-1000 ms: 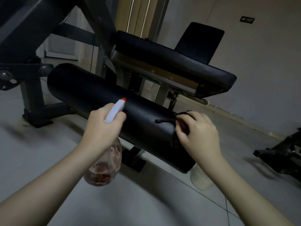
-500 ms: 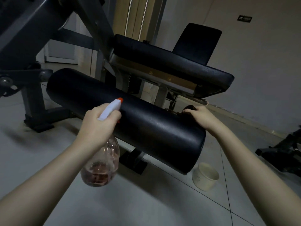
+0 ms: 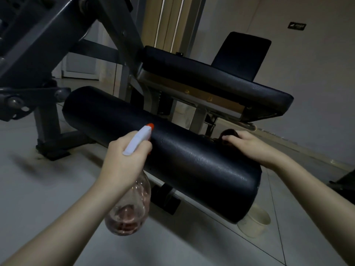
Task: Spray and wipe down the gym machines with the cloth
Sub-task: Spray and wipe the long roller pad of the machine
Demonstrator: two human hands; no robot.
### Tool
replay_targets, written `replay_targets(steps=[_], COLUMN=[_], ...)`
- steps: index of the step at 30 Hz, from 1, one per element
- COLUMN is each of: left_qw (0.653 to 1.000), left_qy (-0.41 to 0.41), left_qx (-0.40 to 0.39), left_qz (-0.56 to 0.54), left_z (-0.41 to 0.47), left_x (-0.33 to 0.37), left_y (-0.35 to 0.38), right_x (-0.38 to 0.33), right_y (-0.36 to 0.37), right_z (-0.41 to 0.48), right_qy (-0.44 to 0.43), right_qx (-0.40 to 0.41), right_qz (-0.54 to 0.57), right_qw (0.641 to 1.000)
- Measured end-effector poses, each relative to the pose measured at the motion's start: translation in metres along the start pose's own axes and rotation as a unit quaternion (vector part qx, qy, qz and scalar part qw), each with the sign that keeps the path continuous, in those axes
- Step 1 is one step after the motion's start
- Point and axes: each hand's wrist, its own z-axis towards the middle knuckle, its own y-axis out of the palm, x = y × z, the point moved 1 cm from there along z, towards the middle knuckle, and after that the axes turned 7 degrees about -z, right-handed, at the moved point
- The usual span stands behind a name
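Spray bottle (image 3: pixel 128 209) is gripped in my left hand (image 3: pixel 124 162), nozzle near the roller pad (image 3: pixel 192 160), so I'd mist lightly, then drag the cloth (image 3: pixel 228 133), bunched in my right hand (image 3: pixel 247 144) on its far top, firmly lengthwise.

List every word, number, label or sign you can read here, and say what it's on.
Wall sign: a dark plate with pale marks, too small and blurred to read.
Spray bottle, cloth, roller pad, cup: no lettering visible.
Nothing here is legible.
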Motion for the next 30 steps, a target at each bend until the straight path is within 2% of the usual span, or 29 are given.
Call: replay_targets(steps=[4, 6, 11, 16, 18, 22, 25, 30], left_qw=[1.000, 1.000, 1.000, 1.000, 0.999, 0.999, 0.999, 1.000], left_qy=[-0.001, -0.003, -0.006, -0.011, -0.006, -0.011, -0.004, 0.003], left_qx=[0.022, 0.021, 0.012, 0.010, 0.007, 0.005, 0.009, 0.004], left_qz=[0.015, 0.006, -0.014, -0.027, -0.031, -0.041, -0.051, -0.026], left_z=[0.003, 0.003, 0.004, 0.004, 0.003, 0.003, 0.004, 0.007], left_x=[-0.002, -0.002, 0.001, -0.005, -0.008, -0.010, -0.009, -0.008], left_y=[0.000, 0.001, -0.001, -0.001, -0.002, -0.004, -0.004, -0.004], right_x=[-0.051, -0.067, -0.052, -0.034, -0.040, -0.069, -0.102, -0.128], right_y=[0.023, 0.032, 0.018, 0.001, 0.006, 0.036, 0.066, 0.078], right_z=[0.044, 0.063, 0.041, 0.005, 0.013, 0.061, 0.100, 0.121], right_qy=[-0.080, -0.083, -0.119, -0.162, -0.190, -0.276, -0.329, -0.267], right_qx=[-0.049, -0.086, -0.088, -0.140, -0.128, -0.051, -0.011, -0.041], right_qz=[-0.071, -0.079, -0.078, -0.086, -0.106, -0.161, -0.162, -0.153], right_qw=[0.993, 0.990, 0.986, 0.973, 0.968, 0.946, 0.930, 0.951])
